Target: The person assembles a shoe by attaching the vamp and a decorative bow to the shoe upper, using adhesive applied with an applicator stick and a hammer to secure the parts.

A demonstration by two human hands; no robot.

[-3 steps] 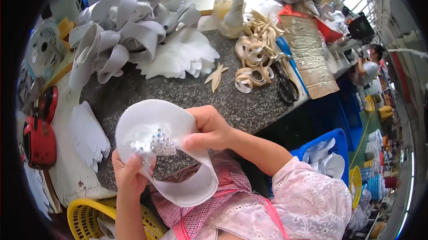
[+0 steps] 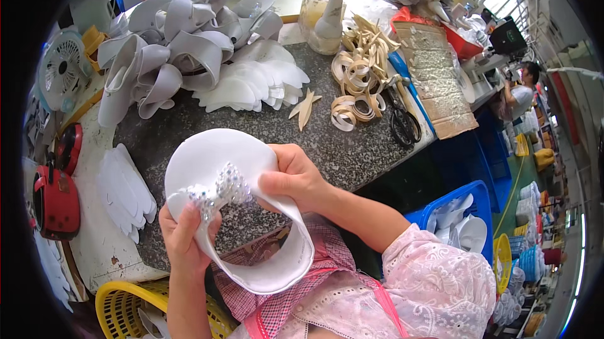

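Observation:
Both hands hold a white shoe upper (image 2: 217, 150) with an oval opening, over the near edge of the dark stone slab. A glittering rhinestone bow (image 2: 228, 189) lies across the upper at the front of the opening. My left hand (image 2: 182, 238) pinches the near-left side, its thumb beside the bow's left end. On the right side my right hand (image 2: 292, 178) grips the edge with the thumb on top and the fingers curled beyond. Whether the bow is fastened to the upper, I cannot tell.
Beyond the slab (image 2: 302, 156) are piled white uppers (image 2: 195, 56) and fanned flat white pieces (image 2: 258, 81). Beige strips (image 2: 358, 81), scissors (image 2: 404, 126), a blue-handled hammer (image 2: 409, 84) and cardboard (image 2: 434, 74) lie right. Baskets, yellow (image 2: 119, 301) and blue (image 2: 481, 203), flank me.
The upper has tilted, its broad front end shifting up and away, and the bow shows more sharply. Both hands keep their hold and have moved only slightly.

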